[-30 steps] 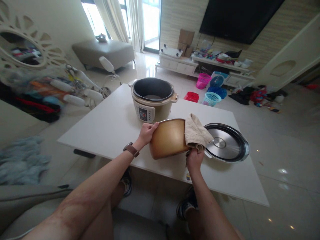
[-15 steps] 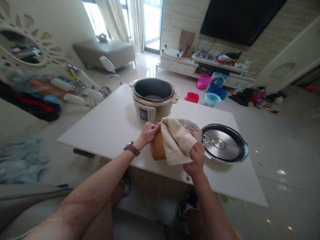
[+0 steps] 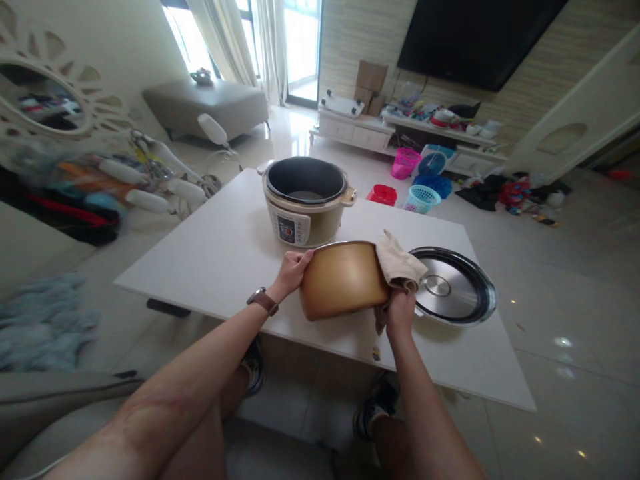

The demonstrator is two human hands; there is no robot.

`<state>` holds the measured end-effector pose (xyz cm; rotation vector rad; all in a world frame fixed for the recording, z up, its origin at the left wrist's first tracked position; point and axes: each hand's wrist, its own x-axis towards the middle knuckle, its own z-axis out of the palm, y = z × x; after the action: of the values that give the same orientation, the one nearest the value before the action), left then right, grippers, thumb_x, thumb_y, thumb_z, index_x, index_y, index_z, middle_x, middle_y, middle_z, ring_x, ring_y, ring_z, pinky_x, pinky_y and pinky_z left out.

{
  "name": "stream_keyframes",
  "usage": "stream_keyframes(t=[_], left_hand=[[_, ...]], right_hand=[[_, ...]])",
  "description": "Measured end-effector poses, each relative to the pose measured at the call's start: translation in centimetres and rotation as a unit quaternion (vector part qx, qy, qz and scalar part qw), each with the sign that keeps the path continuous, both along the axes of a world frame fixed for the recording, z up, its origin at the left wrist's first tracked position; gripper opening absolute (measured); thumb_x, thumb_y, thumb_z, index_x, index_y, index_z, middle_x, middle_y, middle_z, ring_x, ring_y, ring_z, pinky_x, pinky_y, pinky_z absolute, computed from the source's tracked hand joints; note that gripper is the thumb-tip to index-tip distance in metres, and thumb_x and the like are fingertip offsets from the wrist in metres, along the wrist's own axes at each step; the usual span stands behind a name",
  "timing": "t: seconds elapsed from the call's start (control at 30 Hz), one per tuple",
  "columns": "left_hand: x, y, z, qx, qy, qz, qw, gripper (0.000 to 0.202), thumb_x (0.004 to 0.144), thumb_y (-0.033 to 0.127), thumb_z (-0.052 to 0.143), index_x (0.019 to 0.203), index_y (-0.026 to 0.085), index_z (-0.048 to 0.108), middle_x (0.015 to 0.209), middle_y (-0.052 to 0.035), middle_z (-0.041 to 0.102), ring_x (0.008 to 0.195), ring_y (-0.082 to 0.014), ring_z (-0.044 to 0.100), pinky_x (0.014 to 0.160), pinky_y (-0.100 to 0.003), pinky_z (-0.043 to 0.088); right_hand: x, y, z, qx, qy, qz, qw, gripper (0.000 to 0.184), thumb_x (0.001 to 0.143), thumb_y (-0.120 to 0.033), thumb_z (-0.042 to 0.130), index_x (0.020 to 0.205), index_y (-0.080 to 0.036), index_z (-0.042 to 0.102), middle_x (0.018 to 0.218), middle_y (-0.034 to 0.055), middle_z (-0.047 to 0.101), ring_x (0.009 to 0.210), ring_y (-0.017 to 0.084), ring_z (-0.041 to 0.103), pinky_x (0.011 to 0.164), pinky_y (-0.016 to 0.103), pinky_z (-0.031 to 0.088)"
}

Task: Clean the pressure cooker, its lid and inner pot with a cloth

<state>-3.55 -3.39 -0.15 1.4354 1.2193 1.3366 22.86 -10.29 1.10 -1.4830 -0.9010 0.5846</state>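
One gold pot (image 3: 345, 279) tilts over the near side of the white table (image 3: 200, 267), in front of the cooker (image 3: 326, 223); we cannot tell whether its base touches the table. We have our left hand (image 3: 291, 272) clamped on its rim. Our right hand (image 3: 401, 312) is closed around the beige cloth (image 3: 399, 260), which lies against the pot's right side. Beside that, the lid (image 3: 447, 297) rests on the table.

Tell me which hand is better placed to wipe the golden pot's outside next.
Probably right: the right grip holds the beige cloth at the right side of the golden inner pot, while the left grip holds its upper left edge.
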Motion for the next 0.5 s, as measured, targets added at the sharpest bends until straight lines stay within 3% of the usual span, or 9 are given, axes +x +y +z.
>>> stream_keyframes(t=[0.1,0.2,0.33,0.5], left_hand=[[-0.3,0.0,-0.5,0.005,0.012,0.000,1.000,0.074,0.084,0.084,0.051,0.050,0.023,0.026,0.053,0.0041,0.023,0.053,-0.0084,0.019,0.051,-0.029,0.014],[-0.4,0.1,0.1,0.018,0.033,0.006,0.999,0.068,0.088,0.075,0.052,0.053,0.023,0.028,0.055,0.0033,0.026,0.055,-0.0095,0.023,0.052,-0.029,0.016],[-0.3,0.3,1.7,0.030,0.014,0.019,0.999,0.063,0.089,0.069,0.054,0.054,0.023,0.028,0.056,0.0029,0.027,0.056,-0.0098,0.024,0.053,-0.028,0.017],[-0.2,0.2,2.5,-0.011,0.006,-0.004,1.000,0.073,0.084,0.077,0.059,0.049,0.023,0.025,0.051,0.0042,0.021,0.051,-0.0076,0.017,0.050,-0.029,0.010]], right_hand=[[0.1,0.5,-0.2,-0.063,0.065,-0.039,0.995,0.054,0.080,-0.055,0.058,0.114,-0.017,0.074,0.128,0.0126,0.074,0.131,0.033,0.061,0.117,0.050,0.044],[0.1,0.7,-0.6,-0.079,0.093,-0.046,0.991,0.057,0.078,-0.056,0.060,0.114,-0.014,0.074,0.126,0.0144,0.075,0.126,0.034,0.064,0.112,0.050,0.048],[-0.1,0.8,-0.8,-0.072,0.073,-0.046,0.994,0.056,0.079,-0.055,0.060,0.112,-0.013,0.075,0.123,0.0159,0.076,0.125,0.034,0.065,0.111,0.050,0.049],[-0.4,0.7,-0.4,-0.052,0.020,-0.019,0.998,0.057,0.081,-0.058,0.054,0.111,-0.014,0.075,0.121,0.0161,0.076,0.128,0.035,0.063,0.117,0.054,0.044]])
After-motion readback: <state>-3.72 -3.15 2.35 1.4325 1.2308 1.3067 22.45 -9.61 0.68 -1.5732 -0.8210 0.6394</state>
